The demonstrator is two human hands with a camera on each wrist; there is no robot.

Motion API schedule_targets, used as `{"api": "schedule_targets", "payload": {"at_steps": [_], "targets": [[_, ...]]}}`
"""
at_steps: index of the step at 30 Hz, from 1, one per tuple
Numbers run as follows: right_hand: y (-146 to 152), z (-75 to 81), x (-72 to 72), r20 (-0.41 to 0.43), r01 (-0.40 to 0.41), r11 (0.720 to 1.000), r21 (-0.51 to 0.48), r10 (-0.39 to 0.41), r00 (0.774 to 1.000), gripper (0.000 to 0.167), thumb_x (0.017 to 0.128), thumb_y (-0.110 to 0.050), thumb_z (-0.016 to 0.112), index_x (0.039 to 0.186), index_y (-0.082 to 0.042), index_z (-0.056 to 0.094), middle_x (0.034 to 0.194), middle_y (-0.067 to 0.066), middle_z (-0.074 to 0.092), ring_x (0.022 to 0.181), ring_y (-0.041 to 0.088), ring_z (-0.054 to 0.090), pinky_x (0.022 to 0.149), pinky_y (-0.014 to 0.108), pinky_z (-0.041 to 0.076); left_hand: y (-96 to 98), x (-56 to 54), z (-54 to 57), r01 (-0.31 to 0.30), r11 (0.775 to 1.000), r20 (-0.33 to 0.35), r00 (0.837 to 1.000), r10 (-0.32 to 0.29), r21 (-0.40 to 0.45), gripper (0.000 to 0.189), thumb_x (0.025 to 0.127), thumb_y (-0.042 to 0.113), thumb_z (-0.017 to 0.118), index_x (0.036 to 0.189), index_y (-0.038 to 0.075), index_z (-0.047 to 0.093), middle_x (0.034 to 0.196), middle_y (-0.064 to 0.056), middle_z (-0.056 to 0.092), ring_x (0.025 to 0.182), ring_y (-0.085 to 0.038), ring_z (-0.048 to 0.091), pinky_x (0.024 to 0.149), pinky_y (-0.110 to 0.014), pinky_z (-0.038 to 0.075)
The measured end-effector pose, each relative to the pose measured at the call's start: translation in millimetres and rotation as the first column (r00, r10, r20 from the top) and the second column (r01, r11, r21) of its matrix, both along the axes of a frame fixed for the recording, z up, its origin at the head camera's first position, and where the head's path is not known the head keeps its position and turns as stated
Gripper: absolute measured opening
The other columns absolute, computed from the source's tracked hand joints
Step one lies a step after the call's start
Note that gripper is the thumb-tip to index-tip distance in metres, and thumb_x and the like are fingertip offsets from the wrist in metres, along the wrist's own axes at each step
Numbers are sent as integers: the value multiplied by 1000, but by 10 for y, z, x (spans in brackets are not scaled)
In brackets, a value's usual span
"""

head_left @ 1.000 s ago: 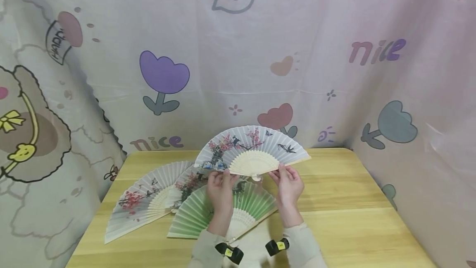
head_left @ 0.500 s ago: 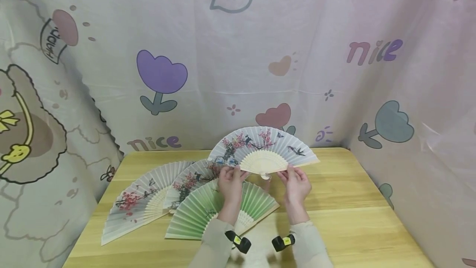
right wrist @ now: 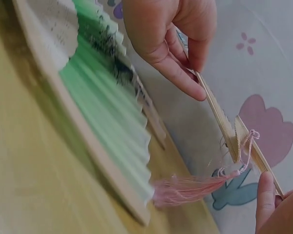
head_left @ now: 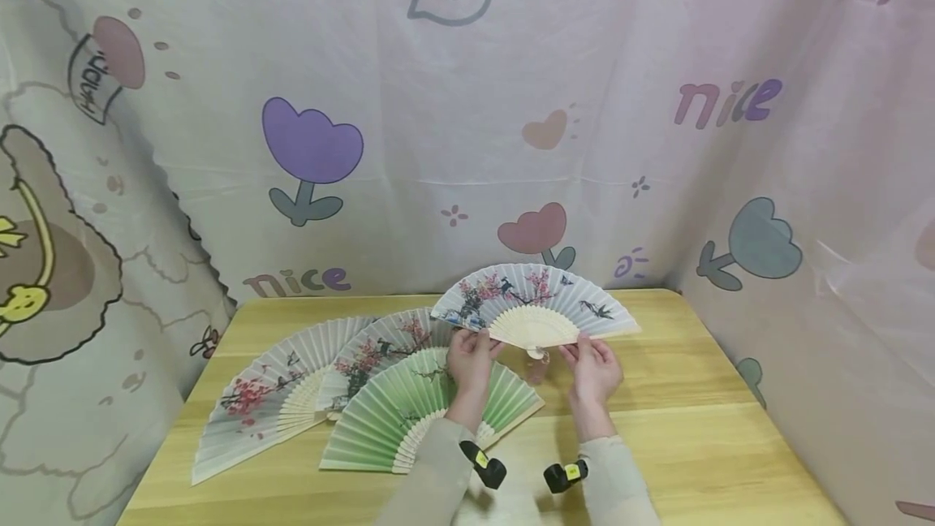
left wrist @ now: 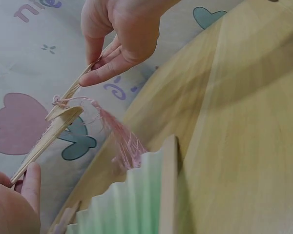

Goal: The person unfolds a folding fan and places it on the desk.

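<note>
An opened white folding fan (head_left: 536, 292) with pink blossoms and dark birds is held up over the back of the table. My left hand (head_left: 470, 368) pinches its left outer rib between thumb and fingers. At the opposite rib, my right hand (head_left: 595, 372) pinches in the same way. A pink tassel (left wrist: 119, 134) hangs from the fan's pivot, between both hands. Below my left forearm lies a spread green fan (head_left: 398, 412), partly covered by that arm. In the right wrist view the fan's ribs (right wrist: 217, 114) show edge-on.
Left of the green fan, a spread blossom fan (head_left: 383, 351) is partly beneath it and overlaps a greyish blossom fan (head_left: 277, 392) at the far left. All lie on the wooden table (head_left: 694, 428). A printed curtain (head_left: 409, 128) stands behind the table's back edge.
Both hands have carried the white folding fan to the right and slightly lower, away from the fans on the table. Its grip looks unchanged, and the tassel shows more now.
</note>
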State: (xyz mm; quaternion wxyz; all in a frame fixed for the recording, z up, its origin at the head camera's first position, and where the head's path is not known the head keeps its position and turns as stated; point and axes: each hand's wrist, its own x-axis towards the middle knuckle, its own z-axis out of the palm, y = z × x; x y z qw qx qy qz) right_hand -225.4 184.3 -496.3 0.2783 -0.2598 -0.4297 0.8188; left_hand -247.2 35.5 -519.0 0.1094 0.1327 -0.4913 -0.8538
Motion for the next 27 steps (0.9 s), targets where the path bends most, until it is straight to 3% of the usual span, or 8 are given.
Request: {"api": "schedule_targets", "payload": {"at_steps": [6,15,20,27], "targets": [[151,-110,5,18,22,1000,0,-22,1000,14,101,1,67,95,0,54,72,1,69,58,11,71,61,25,68,118,-23,-54,63,998,28,998,-63,1,17,101,-6,61,115,-13,53,107,-27,66,82,-22,72,87,-41,70],[354,-210,36,33,72,997,-7,-72,997,16,100,4,66,94,0,51,72,0,70,58,10,72,60,24,68,240,-26,-47,196,980,84,977,-198,34,26,105,1,57,125,-15,52,124,-39,60,106,-46,72,98,-46,66],[419,-250,70,81,59,998,24,-61,995,14,102,0,66,97,-1,53,75,-1,70,62,10,72,66,24,69,258,-39,-68,252,966,129,958,-257,55,27,107,4,54,125,-16,51,125,-42,60,115,-52,69,101,-47,65],[500,-324,110,137,44,998,50,-51,989,12,103,-3,64,102,-1,52,80,-3,69,67,8,73,73,24,69,271,-43,-123,350,930,140,921,-363,114,44,105,1,48,142,-23,40,135,-50,50,129,-60,58,113,-56,57]]}}
